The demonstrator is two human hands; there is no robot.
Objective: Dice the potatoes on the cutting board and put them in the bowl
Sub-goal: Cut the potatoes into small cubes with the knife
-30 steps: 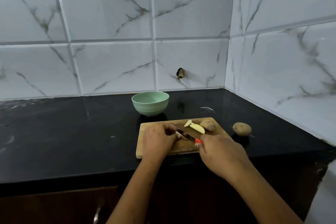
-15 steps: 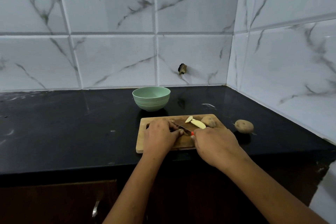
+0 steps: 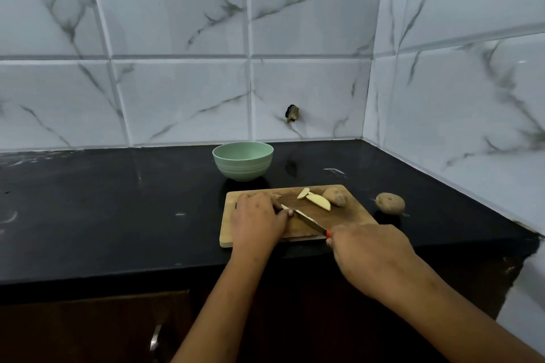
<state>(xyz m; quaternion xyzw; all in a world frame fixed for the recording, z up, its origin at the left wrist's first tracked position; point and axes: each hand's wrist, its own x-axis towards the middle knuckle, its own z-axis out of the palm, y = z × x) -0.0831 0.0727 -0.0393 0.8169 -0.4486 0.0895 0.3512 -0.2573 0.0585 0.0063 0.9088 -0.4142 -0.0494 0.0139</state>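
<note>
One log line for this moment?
step: slicing | left hand: holds potato piece | right hand: grips knife | bowl: no pieces seen

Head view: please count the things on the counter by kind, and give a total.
Green bowl: 1
Wooden cutting board: 1
Knife: 1
Whole potato: 1
Skin-on potato piece: 1
Pale potato wedges: 2
Total: 7, not counting whatever the left hand covers.

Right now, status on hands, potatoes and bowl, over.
Right hand holds knife, blade at potato piece under left hand. Wedges and half potato wait on board. Bowl shows no dice. Path to bowl clear.
</note>
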